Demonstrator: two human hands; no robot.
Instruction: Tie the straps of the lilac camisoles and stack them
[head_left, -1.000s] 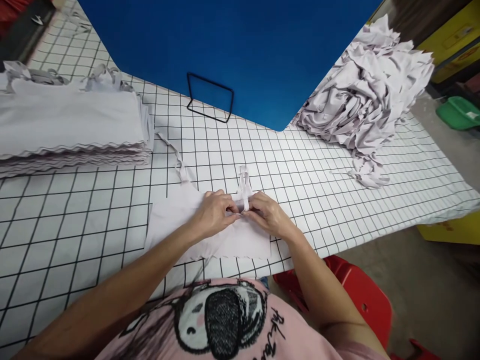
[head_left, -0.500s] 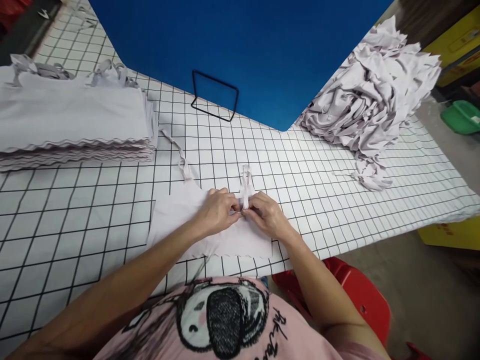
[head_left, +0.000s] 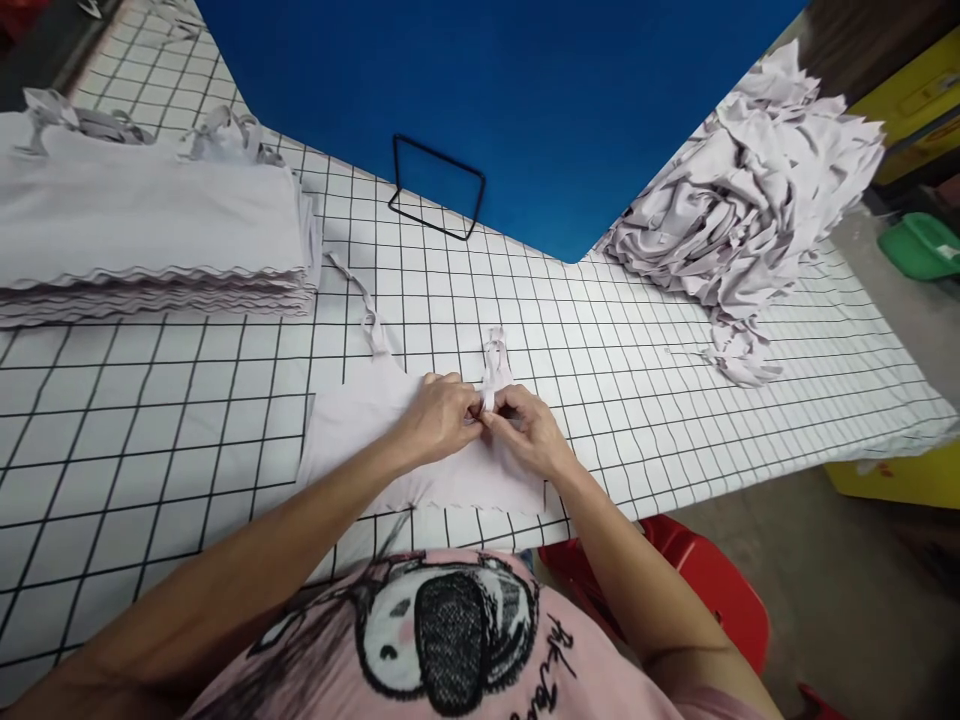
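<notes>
A pale lilac-white fabric piece (head_left: 352, 430) lies flat on the table in front of me, with a wavy lower edge. Two narrow fabric straps rise from its top edge: a left strap (head_left: 367, 310) stretched loosely away, and a right strap (head_left: 495, 355) between my hands. My left hand (head_left: 442, 420) is closed, its fingertips pinching at the base of the right strap. Opposite it, my right hand (head_left: 529, 425) is closed too, thumb and finger pinching the same spot. The fingertips of both hands nearly meet, and exactly what lies between them is partly hidden.
A stack of similar strapped fabric pieces (head_left: 165, 210) sits at the left. A large heap of crumpled fabric (head_left: 750, 190) stands at the right. Overhead hangs a blue panel (head_left: 510, 100) with a black wire frame (head_left: 435, 185) near its lower edge. A red stool (head_left: 697, 580) is below the table.
My hands stay at the strap's base, fingertips now drawn slightly closer together. The whole view has shifted a little; the fabric piece lies in the same place.
</notes>
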